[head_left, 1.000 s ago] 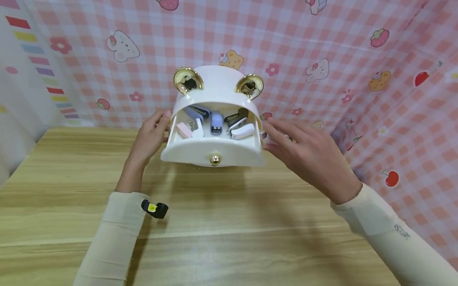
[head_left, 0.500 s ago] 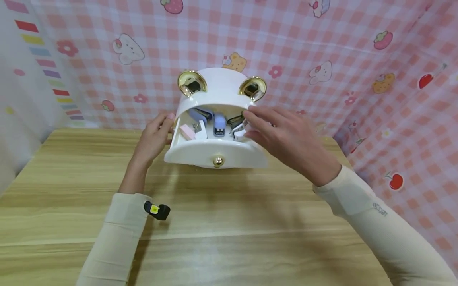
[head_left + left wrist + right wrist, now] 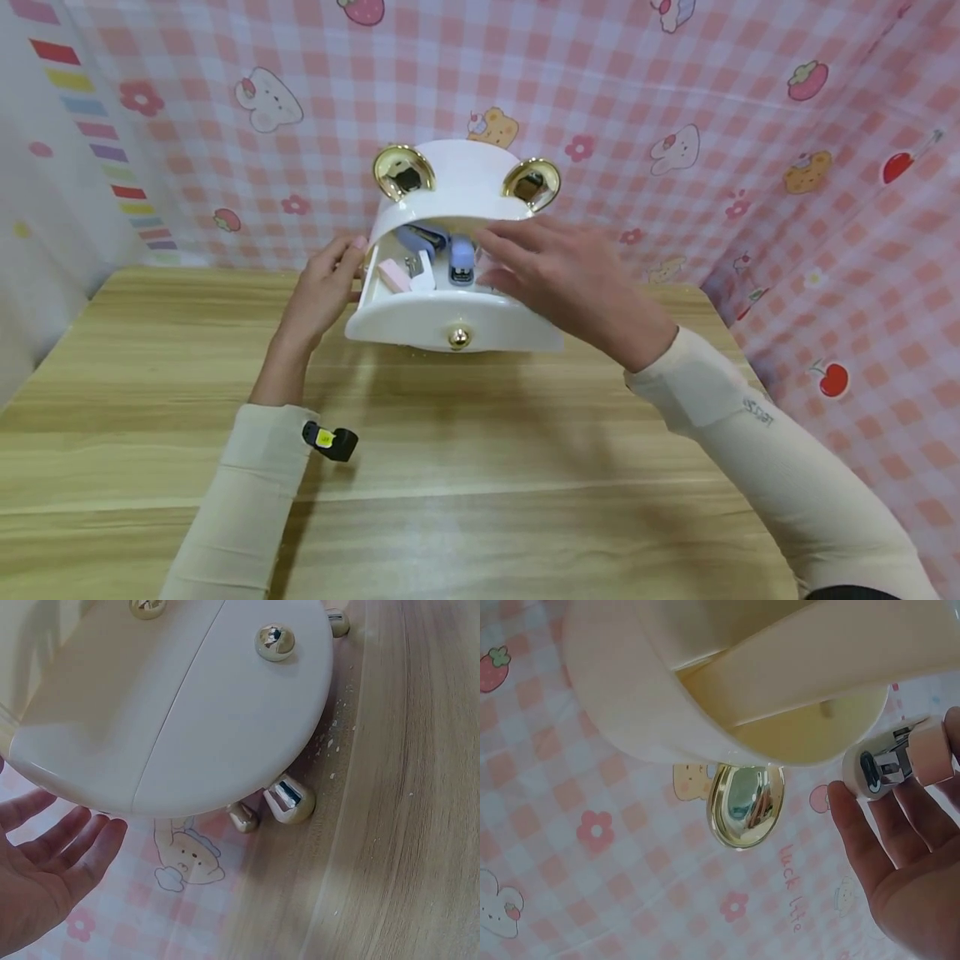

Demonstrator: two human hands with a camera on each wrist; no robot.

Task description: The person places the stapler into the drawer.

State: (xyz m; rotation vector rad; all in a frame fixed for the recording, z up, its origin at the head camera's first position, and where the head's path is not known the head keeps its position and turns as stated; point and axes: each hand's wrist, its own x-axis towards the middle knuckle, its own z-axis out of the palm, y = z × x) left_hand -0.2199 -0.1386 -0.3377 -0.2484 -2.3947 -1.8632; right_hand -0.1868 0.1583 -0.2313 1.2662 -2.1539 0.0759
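A white rounded storage box [image 3: 457, 179] with gold ears stands near the back of the table. Its upper drawer [image 3: 405, 321] is pulled out and holds several small staplers, among them a light-blue one [image 3: 461, 260] in the middle, a darker blue one [image 3: 426, 238] behind and a pink-and-white one [image 3: 397, 275] at left. My left hand [image 3: 318, 283] touches the box's left side, its fingertips at the edge in the left wrist view. Over the drawer's right part, my right hand [image 3: 573, 279] pinches a pink-and-white mini stapler [image 3: 892, 761], mostly hidden from the head view.
Pink checked cloth [image 3: 337, 100] hangs behind and to the right of the wooden table [image 3: 450, 500]. The box rests on gold feet [image 3: 291, 801]. White crumbs [image 3: 331, 742] lie beside it. A small black camera [image 3: 330, 440] sits on my left sleeve.
My right hand has moved left from beside the box to over the drawer, covering the staplers on its right side. The left hand stays at the box's left side.
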